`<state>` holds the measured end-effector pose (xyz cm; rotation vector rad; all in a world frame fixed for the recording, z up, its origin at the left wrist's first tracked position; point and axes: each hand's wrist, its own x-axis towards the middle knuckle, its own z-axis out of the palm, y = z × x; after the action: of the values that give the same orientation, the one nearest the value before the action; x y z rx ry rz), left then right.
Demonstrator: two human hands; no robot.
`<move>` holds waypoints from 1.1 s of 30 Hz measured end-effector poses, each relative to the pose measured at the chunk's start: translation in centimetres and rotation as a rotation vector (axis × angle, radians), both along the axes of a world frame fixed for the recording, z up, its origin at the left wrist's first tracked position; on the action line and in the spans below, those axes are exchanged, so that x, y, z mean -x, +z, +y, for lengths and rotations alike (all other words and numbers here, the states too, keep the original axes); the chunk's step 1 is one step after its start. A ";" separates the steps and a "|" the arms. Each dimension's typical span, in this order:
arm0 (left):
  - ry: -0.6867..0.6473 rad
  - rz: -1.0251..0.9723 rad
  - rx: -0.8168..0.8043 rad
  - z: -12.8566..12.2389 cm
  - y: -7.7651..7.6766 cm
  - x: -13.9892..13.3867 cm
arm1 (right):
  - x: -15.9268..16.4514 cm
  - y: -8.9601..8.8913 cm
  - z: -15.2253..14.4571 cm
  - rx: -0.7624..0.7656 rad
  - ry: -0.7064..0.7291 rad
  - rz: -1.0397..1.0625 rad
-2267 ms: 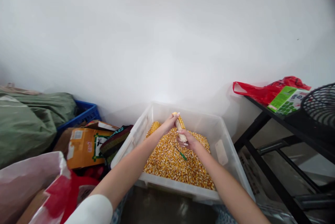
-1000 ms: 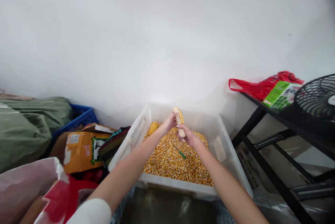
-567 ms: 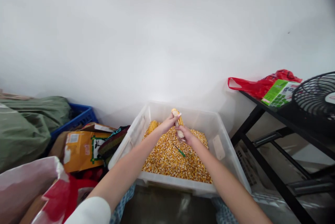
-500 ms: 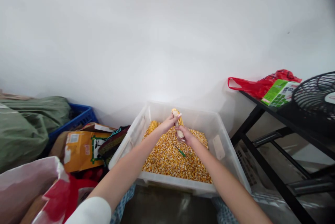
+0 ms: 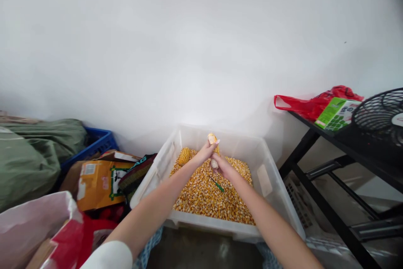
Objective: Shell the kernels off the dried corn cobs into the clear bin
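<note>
Both hands grip one ear of corn (image 5: 212,138), held at a tilt above the bin. My left hand (image 5: 206,151) is closed round its upper part, thumb lying across the yellow kernels. Lower down, my right hand (image 5: 223,166) is wrapped round the pale, stripped end. Loose corn kernels (image 5: 204,202) fill the bottom of the white plastic bin (image 5: 217,219). A screwdriver-like tool with a green handle (image 5: 219,186) lies on the kernels below my right hand. Another corn cob (image 5: 184,156) rests at the bin's left side.
At left are a blue crate (image 5: 100,141) with green cloth, an orange box (image 5: 100,183) and a red-and-white bag (image 5: 67,227). On the right, a black table (image 5: 371,143) carries a red plastic bag (image 5: 315,105), a green-and-white carton (image 5: 336,113) and a black fan (image 5: 380,113). A white wall stands behind.
The hands stay on the same ear of corn, with only a slight shift in grip; the right hand has closed nearer the left. The whole view has tilted slightly.
</note>
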<state>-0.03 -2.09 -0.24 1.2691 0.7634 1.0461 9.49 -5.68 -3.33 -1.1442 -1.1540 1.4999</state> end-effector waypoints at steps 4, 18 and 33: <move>-0.031 0.020 -0.094 -0.4 0.2 0.5 | -0.7 0.0 -0.1 0.025 0.075 0.075; -0.082 0.119 -0.251 -0.2 0.2 0.4 | -0.4 0.1 0.2 0.004 0.078 0.220; 0.070 0.000 0.021 1.6 -0.2 0.5 | -0.3 0.6 -0.2 -0.138 -0.039 -0.089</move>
<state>-0.57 -0.53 -0.43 1.2317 0.8216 1.0923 9.80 -5.90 -2.70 -1.1416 -1.2678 1.3307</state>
